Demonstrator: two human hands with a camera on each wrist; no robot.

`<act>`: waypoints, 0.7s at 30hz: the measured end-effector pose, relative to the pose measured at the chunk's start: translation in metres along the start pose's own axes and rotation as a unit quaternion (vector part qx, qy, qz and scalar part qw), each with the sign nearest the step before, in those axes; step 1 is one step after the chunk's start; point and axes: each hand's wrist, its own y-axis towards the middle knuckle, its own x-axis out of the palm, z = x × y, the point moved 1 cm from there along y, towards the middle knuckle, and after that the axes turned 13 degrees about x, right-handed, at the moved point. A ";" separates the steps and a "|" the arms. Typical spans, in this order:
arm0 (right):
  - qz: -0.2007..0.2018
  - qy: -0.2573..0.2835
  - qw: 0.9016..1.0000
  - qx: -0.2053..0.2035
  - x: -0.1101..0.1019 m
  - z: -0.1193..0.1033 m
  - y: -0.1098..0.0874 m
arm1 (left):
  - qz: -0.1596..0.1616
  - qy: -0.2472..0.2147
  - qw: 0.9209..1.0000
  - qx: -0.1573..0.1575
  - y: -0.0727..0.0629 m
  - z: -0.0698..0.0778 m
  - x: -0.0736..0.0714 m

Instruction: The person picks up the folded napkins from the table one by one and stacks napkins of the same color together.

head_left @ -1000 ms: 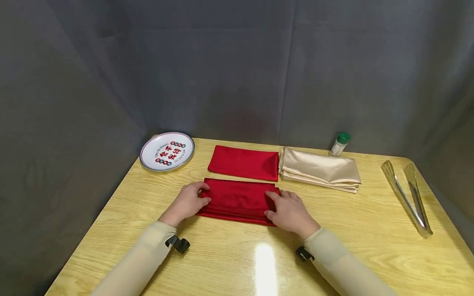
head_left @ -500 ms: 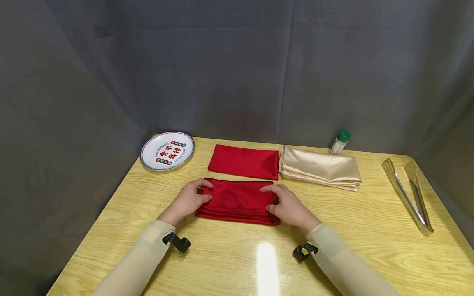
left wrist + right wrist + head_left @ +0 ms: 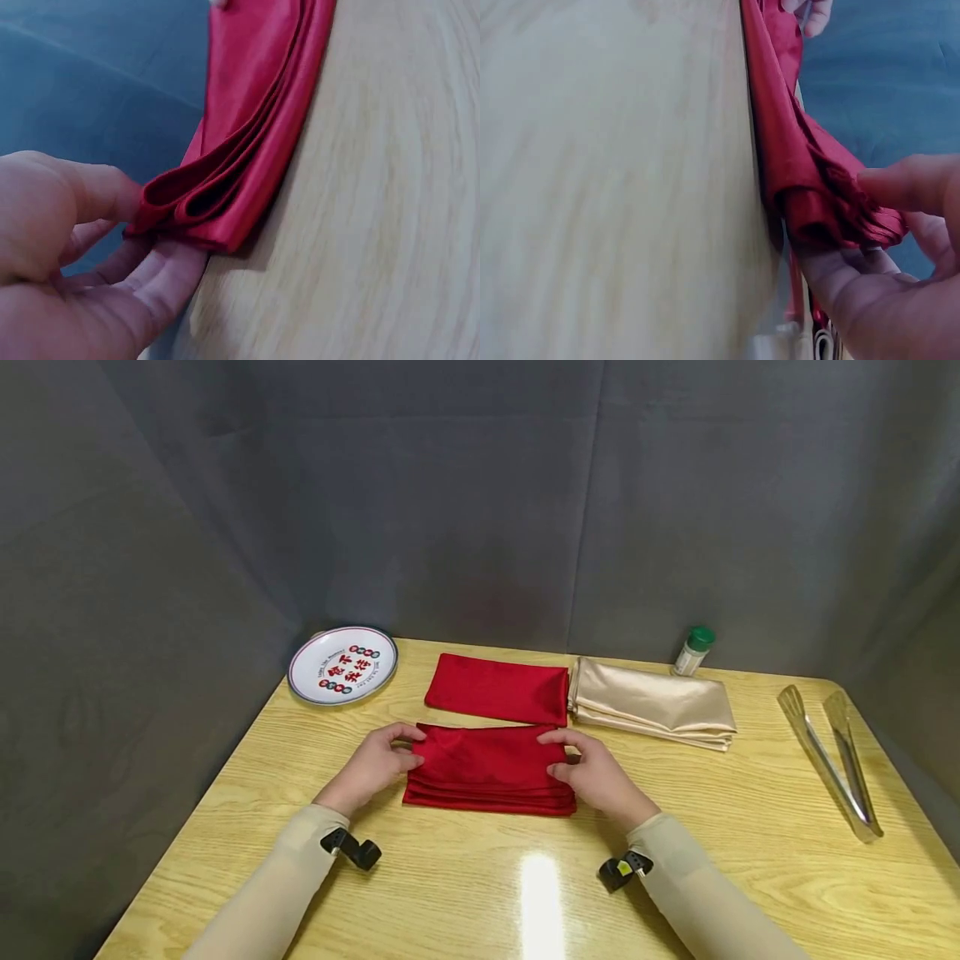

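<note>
A folded red satin cloth [image 3: 487,760] lies in front of me on the table, its layers showing as loose folds along the near side. At its left end my left hand [image 3: 378,760] grips the edge; in the left wrist view the thumb is on one side of the layers [image 3: 217,180] and the fingers [image 3: 169,274] are beneath. My right hand [image 3: 596,772] holds the right end the same way, thumb [image 3: 904,184] over the bunched folds and fingers under them. Just behind lies a flat red cloth [image 3: 498,687], and right of that a folded champagne satin cloth [image 3: 652,700].
A white plate with red characters [image 3: 343,666] is at the back left. Behind the champagne cloth stands a small green-capped bottle [image 3: 693,652]. Metal tongs [image 3: 832,768] lie spread on the right. Dark grey fabric [image 3: 420,510] hangs around the wooden table [image 3: 450,893].
My right hand has shifted its fingers from lying over the right end to holding it. The near folds have slid slightly to the right. The left hand stays at its end.
</note>
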 end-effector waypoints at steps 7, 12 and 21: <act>0.002 0.077 0.997 0.020 -0.004 0.002 0.001 | 0.009 -0.064 0.998 -0.014 0.002 -0.002 -0.007; 0.017 0.107 0.994 0.023 -0.005 -0.002 0.000 | 0.021 -0.073 0.997 -0.010 0.008 0.003 -0.012; 0.054 0.132 0.989 0.035 -0.011 -0.013 0.009 | 0.034 -0.111 0.993 0.010 0.024 0.012 -0.023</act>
